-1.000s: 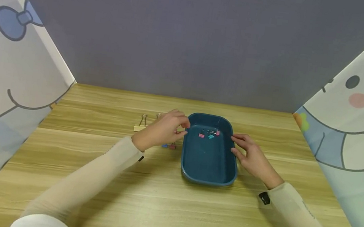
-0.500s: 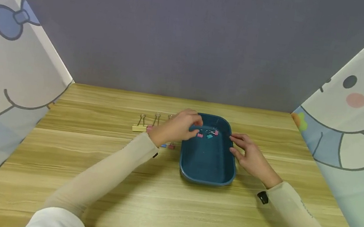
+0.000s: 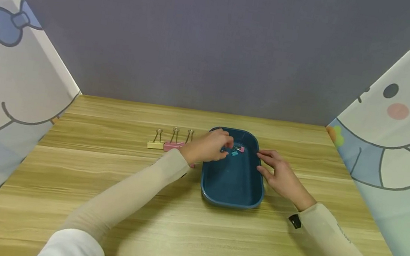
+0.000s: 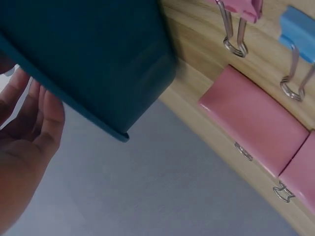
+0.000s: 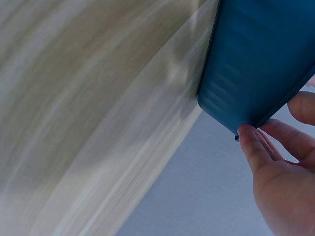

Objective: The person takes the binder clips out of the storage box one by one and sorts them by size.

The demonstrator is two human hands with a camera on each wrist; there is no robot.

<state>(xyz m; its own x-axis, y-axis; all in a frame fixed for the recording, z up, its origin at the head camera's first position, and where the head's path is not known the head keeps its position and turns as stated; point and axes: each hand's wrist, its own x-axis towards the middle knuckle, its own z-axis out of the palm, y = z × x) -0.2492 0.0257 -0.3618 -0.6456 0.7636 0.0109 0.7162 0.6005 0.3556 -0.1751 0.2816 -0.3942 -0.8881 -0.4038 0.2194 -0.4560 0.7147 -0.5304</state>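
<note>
My left hand (image 3: 212, 146) reaches over the left rim of a dark blue plastic tray (image 3: 231, 192), its thumb and fingers apart above the small clips. Nothing shows clearly between its fingertips. Inside the tray lie a small teal binder clip (image 3: 234, 153) and a small pink binder clip (image 3: 242, 149); the hand hides what lies beside them. My right hand (image 3: 280, 177) holds the tray's right rim with thumb and fingertips, and in the right wrist view its fingers (image 5: 253, 147) touch the rim near a corner.
Left of the tray a yellow binder clip (image 3: 155, 145) and large pink binder clips (image 3: 172, 146) stand in a row, handles toward the wall (image 3: 208, 42). Nearer, the left wrist view has a smaller pink binder clip (image 4: 246, 7) and a blue binder clip (image 4: 300, 32).
My left hand has moved right, from the tray's left edge to over its inside, uncovering the large clips on the table. The right hand stays on the rim.
</note>
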